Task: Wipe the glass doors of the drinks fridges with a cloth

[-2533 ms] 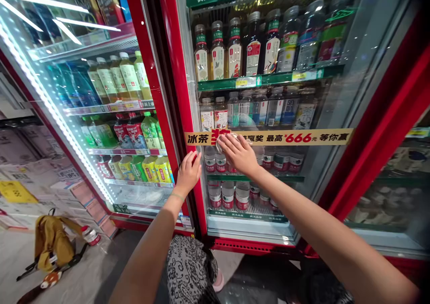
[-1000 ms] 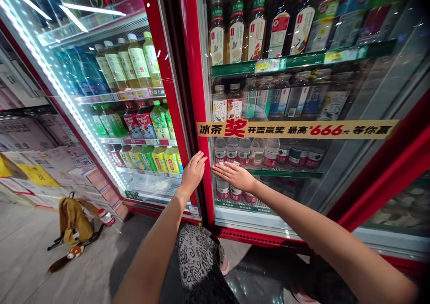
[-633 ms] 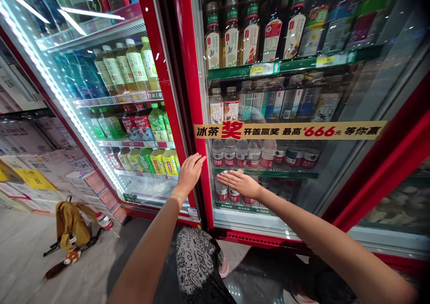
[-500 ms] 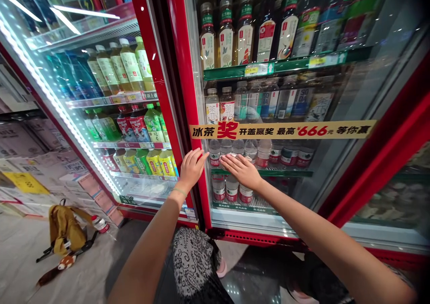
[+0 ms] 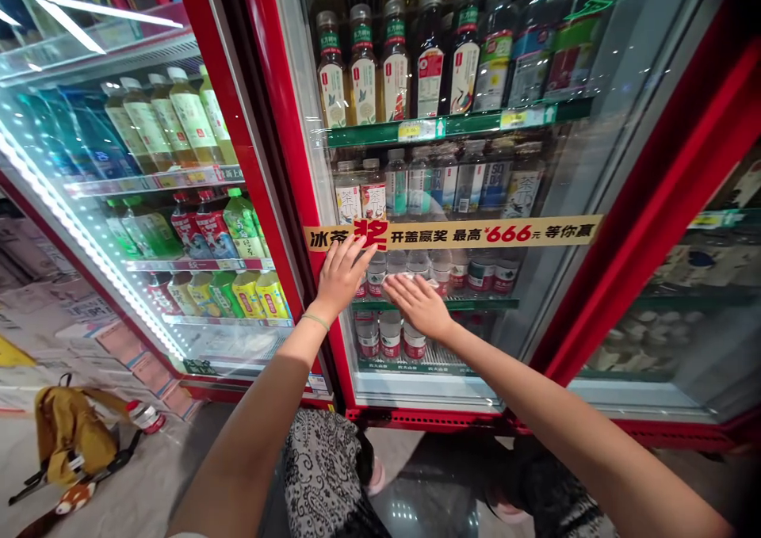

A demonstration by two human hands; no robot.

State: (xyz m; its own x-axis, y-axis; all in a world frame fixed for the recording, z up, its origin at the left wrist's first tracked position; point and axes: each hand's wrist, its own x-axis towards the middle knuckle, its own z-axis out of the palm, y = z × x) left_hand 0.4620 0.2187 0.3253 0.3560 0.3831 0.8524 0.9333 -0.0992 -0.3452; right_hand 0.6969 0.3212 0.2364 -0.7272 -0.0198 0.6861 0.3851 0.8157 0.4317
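My right hand [image 5: 418, 304] holds a white tissue [image 5: 410, 277] flat against the glass door [image 5: 552, 269] of a red-framed drinks cooler. Only the tissue's upper edge shows past the fingers, which are together. To its left, my left hand [image 5: 343, 272] is open with fingers spread, resting at the door's left edge. Its fingertips overlap the yellow printed strip [image 5: 452, 235] that runs across the glass. Behind the door, shelves carry bottled teas [image 5: 395, 70] above and water bottles [image 5: 389, 336] below, partly hidden by my hands.
A second lit cooler [image 5: 205, 265] with bottled drinks stands at the left. On the floor lie a mustard backpack [image 5: 74, 431] and a water bottle [image 5: 146, 416]. Stacked cartons [image 5: 89, 316] are behind them. Another cooler section [image 5: 659, 332] is at the right.
My left hand has moved up the door onto the left part of the yellow strip. My right hand stays low on the glass with the tissue. The view has shifted rightward.
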